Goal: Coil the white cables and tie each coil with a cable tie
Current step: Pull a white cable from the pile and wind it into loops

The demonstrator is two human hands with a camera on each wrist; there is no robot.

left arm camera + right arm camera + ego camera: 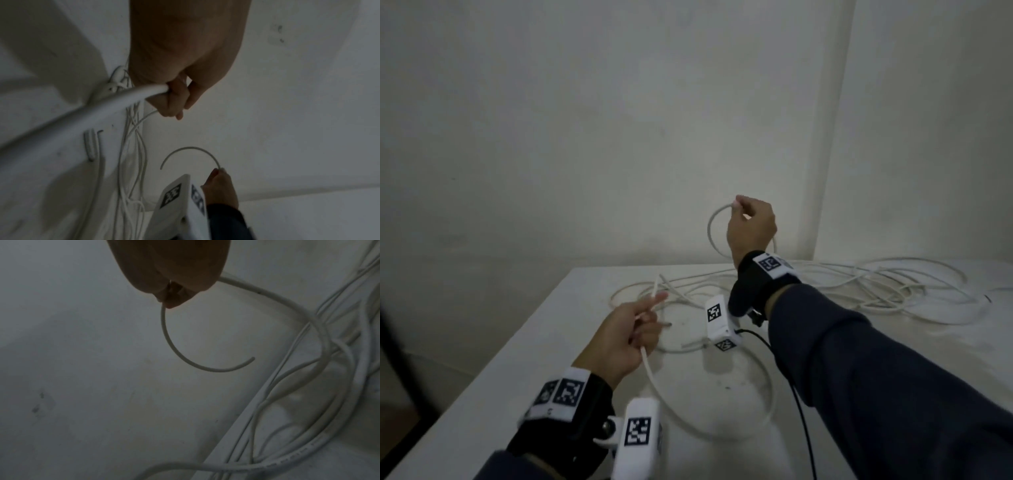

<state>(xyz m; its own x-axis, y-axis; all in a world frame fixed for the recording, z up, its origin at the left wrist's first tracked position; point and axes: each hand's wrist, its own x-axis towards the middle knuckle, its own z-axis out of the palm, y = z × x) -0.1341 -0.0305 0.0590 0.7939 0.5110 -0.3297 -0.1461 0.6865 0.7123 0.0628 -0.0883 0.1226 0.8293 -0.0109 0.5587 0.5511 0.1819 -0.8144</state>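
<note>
Dim, flat grey light throughout; wrist views soft and blurred, head view bowed and darkened toward its edges

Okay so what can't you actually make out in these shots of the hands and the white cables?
- Cable ties: none can be picked out in any view; dim light, and white on white.
- Right hand: its fingertips on the white cable are hidden by the back of the hand in the head view, and dark in the right wrist view.
- Tangle of cables: how many there are is unclear; strands overlap and run off the right edge.
- Left hand: its grip is blurred.
</note>
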